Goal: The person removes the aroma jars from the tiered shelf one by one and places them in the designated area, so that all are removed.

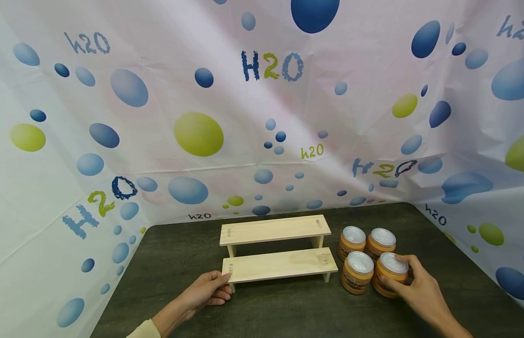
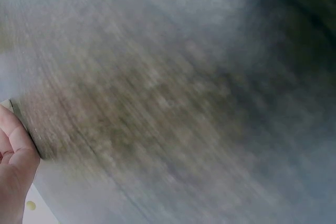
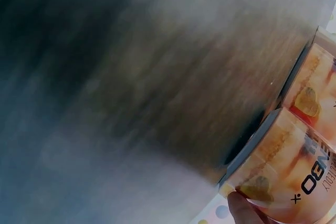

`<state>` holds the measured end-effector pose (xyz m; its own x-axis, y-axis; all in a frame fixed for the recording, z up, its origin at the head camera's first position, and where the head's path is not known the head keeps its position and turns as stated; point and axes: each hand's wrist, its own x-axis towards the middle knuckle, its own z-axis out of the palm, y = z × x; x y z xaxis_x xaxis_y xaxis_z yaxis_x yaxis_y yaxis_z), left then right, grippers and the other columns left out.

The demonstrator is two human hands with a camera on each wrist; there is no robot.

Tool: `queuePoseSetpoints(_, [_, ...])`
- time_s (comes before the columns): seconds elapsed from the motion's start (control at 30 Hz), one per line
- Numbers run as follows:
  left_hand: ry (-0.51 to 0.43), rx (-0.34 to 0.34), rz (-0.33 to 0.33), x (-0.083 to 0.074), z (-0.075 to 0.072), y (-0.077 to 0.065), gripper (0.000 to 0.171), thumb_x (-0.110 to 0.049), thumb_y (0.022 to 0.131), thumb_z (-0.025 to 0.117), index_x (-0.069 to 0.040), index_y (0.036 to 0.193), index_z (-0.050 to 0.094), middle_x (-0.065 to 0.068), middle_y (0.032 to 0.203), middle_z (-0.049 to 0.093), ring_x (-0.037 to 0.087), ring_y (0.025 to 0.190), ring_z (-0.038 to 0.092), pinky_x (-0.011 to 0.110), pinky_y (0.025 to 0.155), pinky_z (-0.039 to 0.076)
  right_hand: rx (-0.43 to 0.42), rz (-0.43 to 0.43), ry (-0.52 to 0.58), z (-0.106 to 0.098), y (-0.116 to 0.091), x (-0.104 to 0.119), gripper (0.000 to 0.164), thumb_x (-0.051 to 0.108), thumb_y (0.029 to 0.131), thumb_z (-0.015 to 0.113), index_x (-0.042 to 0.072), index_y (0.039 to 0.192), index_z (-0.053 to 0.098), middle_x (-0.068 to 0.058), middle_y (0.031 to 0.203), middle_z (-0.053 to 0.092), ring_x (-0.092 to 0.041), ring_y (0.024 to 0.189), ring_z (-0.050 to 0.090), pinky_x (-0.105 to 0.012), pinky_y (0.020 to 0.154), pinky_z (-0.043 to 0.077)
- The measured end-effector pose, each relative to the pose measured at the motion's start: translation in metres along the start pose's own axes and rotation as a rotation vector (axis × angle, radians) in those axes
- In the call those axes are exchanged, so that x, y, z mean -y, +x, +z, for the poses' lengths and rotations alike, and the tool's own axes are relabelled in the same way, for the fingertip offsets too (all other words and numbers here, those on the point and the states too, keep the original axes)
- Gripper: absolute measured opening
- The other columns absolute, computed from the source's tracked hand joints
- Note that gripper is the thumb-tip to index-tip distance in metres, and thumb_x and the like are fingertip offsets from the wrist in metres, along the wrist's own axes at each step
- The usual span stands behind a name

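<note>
Two low pale wooden steps form a small rack: a rear step (image 1: pixel 274 230) and a lower front step (image 1: pixel 283 264). At the front step's left end, my left hand (image 1: pixel 209 288) pinches the corner, thumb on top and fingers below. To the right of the rack several orange jars with silver lids stand in a two-by-two cluster. My right hand (image 1: pixel 420 286) grips the front right jar (image 1: pixel 384 281), thumb on one side and fingers on the other. Beside it is the front left jar (image 1: pixel 356 279). In the right wrist view a fingertip touches the printed jar (image 3: pixel 286 171).
The jars behind are a rear left jar (image 1: pixel 352 244) and a rear right jar (image 1: pixel 378 244). A dark wood-grain table (image 1: pixel 169 263) carries everything. White sheeting (image 1: pixel 245 103) with blue and green dots and H2O lettering rises along the back and both sides.
</note>
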<state>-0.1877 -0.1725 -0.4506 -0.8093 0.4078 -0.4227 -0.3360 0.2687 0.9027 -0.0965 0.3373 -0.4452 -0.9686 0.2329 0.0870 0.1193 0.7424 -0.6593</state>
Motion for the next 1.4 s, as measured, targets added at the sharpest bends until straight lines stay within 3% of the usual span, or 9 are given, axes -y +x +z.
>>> queuePoseSetpoints(0.33, [-0.001,-0.002,0.002,-0.001,0.000,-0.001,0.036,-0.044,0.103,0.055,-0.008,0.100,0.058,0.000,0.089,0.066,0.009,0.077,0.066,0.026,0.072,0.057,0.032,-0.002,-0.008,-0.003,-0.001,0.003,0.085,0.053,0.085,0.077,-0.002,0.137,0.038,-0.038,0.129,0.052,-0.041,0.103,0.063,-0.043,0.071,0.055])
queuePoseSetpoints(0.67, [0.003,-0.011,-0.010,-0.001,0.002,-0.003,0.036,-0.044,0.103,0.055,-0.008,0.100,0.057,0.000,0.089,0.066,0.010,0.076,0.065,0.027,0.071,0.057,0.068,-0.031,-0.075,-0.006,0.000,0.004,0.085,0.051,0.083,0.079,-0.003,0.134,0.038,-0.033,0.121,0.055,-0.033,0.096,0.065,-0.039,0.069,0.055])
queuePoseSetpoints(0.87, [-0.009,-0.052,-0.033,-0.005,0.002,-0.006,0.043,-0.042,0.105,0.052,-0.001,0.117,0.050,0.004,0.094,0.064,0.012,0.077,0.065,0.029,0.071,0.058,0.095,-0.049,-0.162,-0.011,-0.003,0.006,0.096,0.063,0.083,0.072,-0.001,0.143,0.034,-0.039,0.131,0.047,-0.046,0.104,0.061,-0.050,0.074,0.054])
queuePoseSetpoints(1.0, [0.008,-0.166,-0.030,-0.016,0.000,-0.013,0.057,-0.044,0.106,0.048,0.005,0.134,0.042,0.014,0.107,0.061,0.021,0.088,0.065,0.035,0.075,0.058,0.108,-0.064,-0.165,-0.023,-0.006,0.012,0.103,0.065,0.087,0.067,-0.002,0.154,0.024,-0.044,0.144,0.031,-0.062,0.119,0.044,-0.068,0.082,0.047])
queuePoseSetpoints(1.13, [0.061,-0.257,0.030,-0.034,-0.005,-0.025,0.071,-0.052,0.105,0.044,0.005,0.146,0.034,0.025,0.131,0.055,0.037,0.115,0.060,0.044,0.087,0.056,0.091,-0.120,-0.145,-0.043,-0.004,0.022,0.098,0.056,0.094,0.064,0.005,0.160,0.013,-0.046,0.151,0.021,-0.069,0.127,0.030,-0.079,0.086,0.037])
queuePoseSetpoints(1.27, [0.117,-0.260,0.121,-0.060,-0.011,-0.044,0.078,-0.060,0.105,0.035,-0.001,0.156,0.025,0.027,0.153,0.040,0.048,0.140,0.038,0.053,0.104,0.048,0.095,-0.173,-0.125,-0.067,0.002,0.043,0.087,0.050,0.101,0.056,0.018,0.163,0.005,-0.042,0.158,0.009,-0.073,0.125,0.030,-0.079,0.082,0.037])
queuePoseSetpoints(1.4, [0.173,-0.213,0.218,-0.094,-0.018,-0.068,0.077,-0.063,0.105,0.024,-0.011,0.160,0.019,0.021,0.163,0.026,0.044,0.152,0.021,0.057,0.117,0.034,0.093,-0.252,-0.118,-0.086,0.007,0.068,0.077,0.044,0.105,0.051,0.026,0.163,0.003,-0.034,0.163,0.000,-0.074,0.123,0.033,-0.075,0.077,0.042])
